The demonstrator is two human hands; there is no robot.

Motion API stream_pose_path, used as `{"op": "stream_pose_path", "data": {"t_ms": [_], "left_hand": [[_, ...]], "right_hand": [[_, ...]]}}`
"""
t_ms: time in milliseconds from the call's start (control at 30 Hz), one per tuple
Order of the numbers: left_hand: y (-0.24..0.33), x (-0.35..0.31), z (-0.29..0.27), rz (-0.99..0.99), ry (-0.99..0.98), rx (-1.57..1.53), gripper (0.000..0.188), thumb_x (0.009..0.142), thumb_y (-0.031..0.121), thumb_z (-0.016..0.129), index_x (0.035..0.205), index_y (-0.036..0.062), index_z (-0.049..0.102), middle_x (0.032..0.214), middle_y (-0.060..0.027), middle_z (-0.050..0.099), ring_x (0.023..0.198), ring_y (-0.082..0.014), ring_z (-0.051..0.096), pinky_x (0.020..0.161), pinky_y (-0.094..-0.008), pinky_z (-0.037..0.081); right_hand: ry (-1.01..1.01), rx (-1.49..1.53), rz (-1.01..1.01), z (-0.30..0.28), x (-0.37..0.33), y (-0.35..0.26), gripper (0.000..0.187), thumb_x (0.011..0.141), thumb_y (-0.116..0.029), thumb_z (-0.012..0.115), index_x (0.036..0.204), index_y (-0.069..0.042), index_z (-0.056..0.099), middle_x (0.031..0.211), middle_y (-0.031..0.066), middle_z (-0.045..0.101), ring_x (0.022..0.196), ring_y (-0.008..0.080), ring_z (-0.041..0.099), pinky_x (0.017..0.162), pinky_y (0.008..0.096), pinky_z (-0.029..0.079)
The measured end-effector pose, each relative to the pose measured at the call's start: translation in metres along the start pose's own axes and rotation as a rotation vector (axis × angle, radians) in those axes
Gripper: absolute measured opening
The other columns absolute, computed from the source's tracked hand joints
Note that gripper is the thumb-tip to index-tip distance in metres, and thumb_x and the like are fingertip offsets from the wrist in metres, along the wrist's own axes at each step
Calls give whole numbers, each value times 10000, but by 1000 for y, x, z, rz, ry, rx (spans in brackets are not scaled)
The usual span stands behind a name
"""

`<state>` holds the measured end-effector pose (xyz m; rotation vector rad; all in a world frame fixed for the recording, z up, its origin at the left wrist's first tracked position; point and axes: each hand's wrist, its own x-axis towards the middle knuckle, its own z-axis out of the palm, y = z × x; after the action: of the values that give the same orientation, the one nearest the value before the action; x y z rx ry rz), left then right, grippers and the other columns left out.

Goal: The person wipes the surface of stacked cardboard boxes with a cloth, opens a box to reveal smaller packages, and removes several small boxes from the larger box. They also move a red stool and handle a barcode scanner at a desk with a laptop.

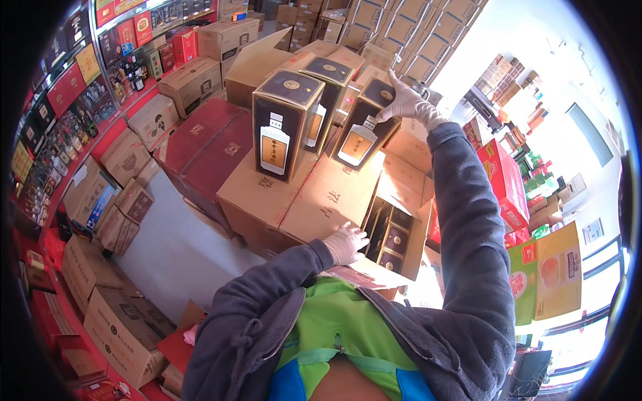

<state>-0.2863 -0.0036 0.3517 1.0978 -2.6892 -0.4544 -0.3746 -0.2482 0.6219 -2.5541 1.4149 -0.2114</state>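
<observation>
My right hand (409,103), in a pale glove, spans the top end of a black-and-gold bottle box (358,144), thumb on its front face and fingers over the far side. The box leans a little on a closed cardboard carton (334,194). Two like boxes stand to its left, a nearer bottle box (273,144) and one behind it (321,110). My left hand (346,244), gloved too, lies on the carton's near right edge with its fingers stretched out. Beside it, an open carton (420,234) holds several dark bottle boxes (394,237) upright.
A dark red carton (207,144) sits left of the stack, and an open-flapped carton (257,60) behind. Shelves of bottles (67,144) line the far left, with cartons (120,327) on the floor below. A red gift box (501,180) stands right of my arm.
</observation>
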Motion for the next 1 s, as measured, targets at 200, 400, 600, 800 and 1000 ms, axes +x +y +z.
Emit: {"op": "stream_pose_path", "data": {"t_ms": [200,400,600,800,1000], "left_hand": [[-4,-7,-7,-21,-34,17,541,861,376,511,1282,37,498,1350,-150,474,1270,-291,416,1070,-503,257],[7,1,-22,-34,-156,42,546,868,400,494,1292,56,499,1371,-137,462,1297,-280,391,1084,-516,222],[21,19,-24,6,-250,92,571,881,449,456,1321,86,486,1408,-114,434,1323,-271,358,1104,-529,157],[26,40,-12,60,-255,85,590,865,455,477,1302,59,494,1396,-138,437,1304,-297,375,1092,-524,188],[25,84,5,79,-269,167,565,827,411,542,1248,36,521,1332,-152,458,1254,-296,415,1053,-505,270]], "right_hand": [[-93,3,15,1,23,15,1345,521,-378,873,1455,34,-2,1442,292,282,1361,342,278,1120,349,238],[-162,173,20,2,18,33,1402,491,-462,874,1449,55,-9,1445,294,272,1371,365,248,1123,376,206],[87,-150,-51,2,5,31,1373,538,-752,710,1471,-19,19,1502,293,-26,1409,376,-76,1136,511,48],[454,17,-87,22,-74,80,959,806,-654,539,1457,-38,200,1521,206,142,1421,319,90,1142,383,170],[-43,-39,266,142,-186,142,570,865,-415,566,1290,-42,504,1204,206,583,1136,323,554,952,352,439]]}}
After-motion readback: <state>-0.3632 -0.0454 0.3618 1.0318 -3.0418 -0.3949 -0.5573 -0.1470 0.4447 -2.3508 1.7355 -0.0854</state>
